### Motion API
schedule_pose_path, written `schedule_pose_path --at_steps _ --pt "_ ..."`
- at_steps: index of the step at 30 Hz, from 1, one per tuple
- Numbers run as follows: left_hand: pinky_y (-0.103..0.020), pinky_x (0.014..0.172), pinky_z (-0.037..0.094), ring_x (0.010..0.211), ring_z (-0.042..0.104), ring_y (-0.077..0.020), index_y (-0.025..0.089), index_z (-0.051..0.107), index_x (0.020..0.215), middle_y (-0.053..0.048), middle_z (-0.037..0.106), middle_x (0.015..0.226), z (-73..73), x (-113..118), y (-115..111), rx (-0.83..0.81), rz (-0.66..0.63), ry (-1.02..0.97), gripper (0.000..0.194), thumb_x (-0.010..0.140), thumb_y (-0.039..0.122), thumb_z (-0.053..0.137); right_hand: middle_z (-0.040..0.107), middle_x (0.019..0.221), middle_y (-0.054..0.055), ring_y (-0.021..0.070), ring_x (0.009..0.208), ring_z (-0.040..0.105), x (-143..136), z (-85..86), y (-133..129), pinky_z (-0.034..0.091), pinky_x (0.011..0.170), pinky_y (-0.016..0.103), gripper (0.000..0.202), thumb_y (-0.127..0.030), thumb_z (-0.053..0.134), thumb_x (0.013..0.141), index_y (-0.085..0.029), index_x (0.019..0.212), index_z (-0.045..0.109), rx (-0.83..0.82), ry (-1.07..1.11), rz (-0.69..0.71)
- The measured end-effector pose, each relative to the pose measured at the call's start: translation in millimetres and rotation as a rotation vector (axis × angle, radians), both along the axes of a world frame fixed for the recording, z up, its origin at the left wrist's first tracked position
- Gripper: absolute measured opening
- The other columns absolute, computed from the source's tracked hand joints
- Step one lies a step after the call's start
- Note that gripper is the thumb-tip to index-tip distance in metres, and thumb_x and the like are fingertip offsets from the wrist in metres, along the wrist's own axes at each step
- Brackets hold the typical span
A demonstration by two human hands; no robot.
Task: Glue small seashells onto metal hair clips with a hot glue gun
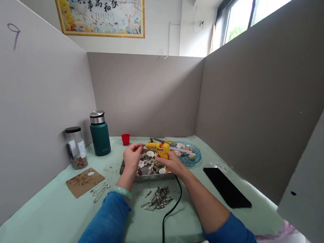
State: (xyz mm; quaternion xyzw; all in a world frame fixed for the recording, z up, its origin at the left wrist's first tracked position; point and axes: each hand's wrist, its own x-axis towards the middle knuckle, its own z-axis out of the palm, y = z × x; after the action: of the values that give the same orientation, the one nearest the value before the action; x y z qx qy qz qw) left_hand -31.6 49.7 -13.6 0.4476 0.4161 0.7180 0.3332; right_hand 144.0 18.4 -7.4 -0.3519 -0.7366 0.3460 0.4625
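My right hand (170,162) is wrapped round the handle of a yellow glue gun (158,148), whose nozzle points left and from whose back a clear glue stick (181,149) sticks out. At the nozzle tip, my left hand (133,155) is closed in a pinch on something too small to make out. Both hands are over a metal tray (154,177) that holds shells (151,164). Nearer to me, between my forearms, lies a pile of small metal pins (159,198). The gun's black cord (164,226) runs down to the table's front edge.
A blue plate (197,157) with shells is right of the tray; a black phone (227,187) lies further right. Leftward are brown cardboard (85,181), large safety pins (100,190), a jar (77,149) and a green bottle (100,134). A red cup (126,139) stands behind. Partitions surround the table.
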Motion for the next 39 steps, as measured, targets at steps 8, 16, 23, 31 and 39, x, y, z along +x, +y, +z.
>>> schedule_pose_path --at_steps 8,16,23,31,39 --pt "-0.033 0.068 0.051 0.063 0.064 -0.0180 0.014 0.069 0.078 -0.005 0.068 0.069 -0.8 -0.1 1.3 0.005 -0.011 -0.013 0.023 0.060 0.027 0.070 0.050 0.062 -0.002 0.0104 0.057 0.042 -0.8 1.0 -1.8 0.033 0.053 0.022 0.017 -0.033 0.062 0.071 -0.016 0.074 0.058 -0.013 0.012 0.004" --pt "-0.032 0.067 0.052 0.063 0.064 -0.0184 0.013 0.068 0.079 -0.006 0.068 0.071 -0.2 -0.1 0.6 0.001 -0.013 0.001 0.023 0.061 0.027 0.068 0.050 0.062 -0.002 0.0103 0.057 0.041 -0.8 2.8 -3.8 0.032 0.053 0.023 0.017 -0.033 0.062 0.071 -0.016 0.074 0.058 -0.024 0.005 0.001" --pt "-0.032 0.067 0.052 0.063 0.064 -0.0184 0.013 0.069 0.079 -0.006 0.068 0.069 -0.5 -0.5 0.7 0.010 -0.004 0.016 0.022 0.061 0.027 0.068 0.051 0.064 -0.001 0.0104 0.058 0.041 -0.6 2.6 -4.0 0.032 0.053 0.022 0.017 -0.032 0.062 0.071 -0.016 0.075 0.058 -0.021 0.041 0.018" --pt "-0.033 0.069 0.052 0.063 0.064 -0.0175 0.013 0.068 0.079 -0.005 0.068 0.069 -0.4 -0.1 1.1 0.005 -0.013 -0.013 0.023 0.060 0.027 0.069 0.051 0.064 -0.001 0.0108 0.058 0.042 -0.2 1.6 -1.6 0.033 0.054 0.023 0.018 -0.033 0.063 0.071 -0.016 0.076 0.059 -0.008 0.028 0.021" --pt "-0.033 0.068 0.052 0.063 0.064 -0.0180 0.012 0.068 0.080 -0.005 0.068 0.070 0.6 0.7 -0.3 -0.004 -0.017 -0.017 0.023 0.061 0.026 0.069 0.050 0.064 -0.002 0.0107 0.058 0.041 0.5 -1.5 1.1 0.032 0.054 0.023 0.019 -0.034 0.062 0.072 -0.016 0.076 0.058 -0.018 0.004 0.020"
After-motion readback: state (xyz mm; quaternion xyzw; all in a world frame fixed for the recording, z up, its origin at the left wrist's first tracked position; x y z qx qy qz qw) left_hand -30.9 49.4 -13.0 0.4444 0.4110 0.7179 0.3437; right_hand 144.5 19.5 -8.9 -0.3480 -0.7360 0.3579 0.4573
